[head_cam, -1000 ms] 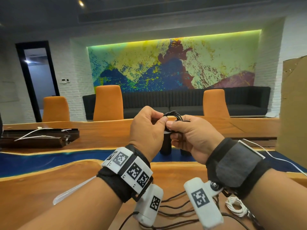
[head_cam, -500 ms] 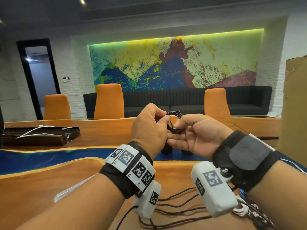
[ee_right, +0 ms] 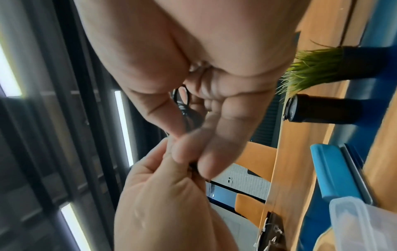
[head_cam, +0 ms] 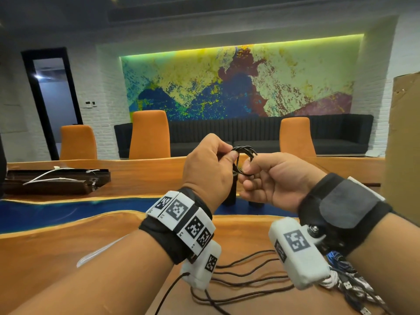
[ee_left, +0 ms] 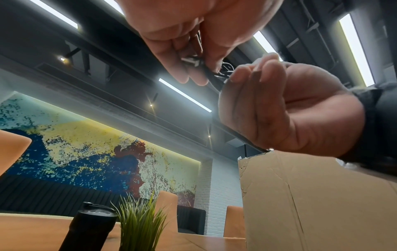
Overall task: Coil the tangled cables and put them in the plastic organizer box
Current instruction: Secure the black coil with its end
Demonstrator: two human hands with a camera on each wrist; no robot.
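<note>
Wooden tabletop [head_cam: 56,253] nearest me: loose dark cables [head_cam: 250,272] and mixed cable bundle [head_cam: 347,285] lie uncoiled under my wrists. Above, my left hand [head_cam: 205,171] and right hand [head_cam: 276,178] both pinch small black cable coil [head_cam: 244,160], likely steadying loops while securing the end. Clear plastic organizer box [ee_right: 363,222], seen from right wrist; contents indiscernible. Beyond: orange chairs [head_cam: 150,135], mural [head_cam: 238,83].
</note>
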